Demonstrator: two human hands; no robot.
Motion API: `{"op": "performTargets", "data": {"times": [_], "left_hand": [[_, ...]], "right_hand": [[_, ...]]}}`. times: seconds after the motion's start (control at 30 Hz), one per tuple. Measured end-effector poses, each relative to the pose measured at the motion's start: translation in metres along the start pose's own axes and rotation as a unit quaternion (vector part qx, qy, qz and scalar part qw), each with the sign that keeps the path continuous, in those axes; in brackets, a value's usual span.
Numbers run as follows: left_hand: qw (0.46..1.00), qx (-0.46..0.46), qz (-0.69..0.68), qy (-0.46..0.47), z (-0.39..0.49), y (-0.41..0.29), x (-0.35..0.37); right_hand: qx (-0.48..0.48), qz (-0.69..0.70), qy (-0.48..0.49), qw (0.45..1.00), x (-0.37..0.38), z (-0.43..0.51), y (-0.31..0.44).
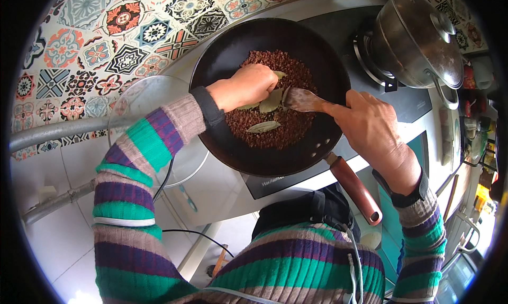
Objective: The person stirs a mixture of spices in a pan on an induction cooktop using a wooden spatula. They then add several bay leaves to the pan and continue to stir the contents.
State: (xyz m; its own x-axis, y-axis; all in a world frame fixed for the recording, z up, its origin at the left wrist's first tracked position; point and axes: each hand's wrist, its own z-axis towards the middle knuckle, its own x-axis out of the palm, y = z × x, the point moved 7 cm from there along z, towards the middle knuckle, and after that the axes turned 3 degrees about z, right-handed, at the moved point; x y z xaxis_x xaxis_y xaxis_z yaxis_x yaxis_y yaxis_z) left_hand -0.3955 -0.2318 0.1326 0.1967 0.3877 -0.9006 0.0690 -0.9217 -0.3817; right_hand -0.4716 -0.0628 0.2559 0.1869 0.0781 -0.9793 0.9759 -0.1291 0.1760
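A dark wok (274, 161) with a reddish-brown handle (355, 190) sits on the gas hob. Reddish-brown grains, perhaps peppercorns (246, 135), spread over its bottom, with several dried bay leaves (264, 127) among them. Over the wok, my left hand (248, 85) has its fingers curled down beside the leaves; whether they pinch anything is hidden. My right hand (371, 129) grips a wooden spatula (303, 100), whose broad end rests in the grains at the right edge of the leaves.
A steel pot with a glass lid (416, 38) stands on the burner at the upper right. A clear glass lid (174, 145) lies left of the wok, partly behind my left arm. Metal pipes (59, 131) run along the left, and patterned tiles cover the wall behind.
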Motion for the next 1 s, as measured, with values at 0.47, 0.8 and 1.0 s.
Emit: {"op": "performTargets", "data": {"times": [0.47, 0.8, 1.0], "left_hand": [[0.998, -0.029, 0.044, 0.042, -0.022, 0.010, -0.009], [0.978, 0.065, 0.175, -0.091, 0.008, 0.002, -0.058], [0.947, 0.216, 0.237, -0.014, 0.039, -0.015, -0.042]], "right_hand": [[0.053, 0.095, -0.098, 0.989, -0.044, -0.047, -0.014], [0.196, 0.236, -0.145, 0.941, -0.032, -0.118, -0.030], [0.231, 0.248, -0.146, 0.929, -0.030, -0.142, -0.025]]}}
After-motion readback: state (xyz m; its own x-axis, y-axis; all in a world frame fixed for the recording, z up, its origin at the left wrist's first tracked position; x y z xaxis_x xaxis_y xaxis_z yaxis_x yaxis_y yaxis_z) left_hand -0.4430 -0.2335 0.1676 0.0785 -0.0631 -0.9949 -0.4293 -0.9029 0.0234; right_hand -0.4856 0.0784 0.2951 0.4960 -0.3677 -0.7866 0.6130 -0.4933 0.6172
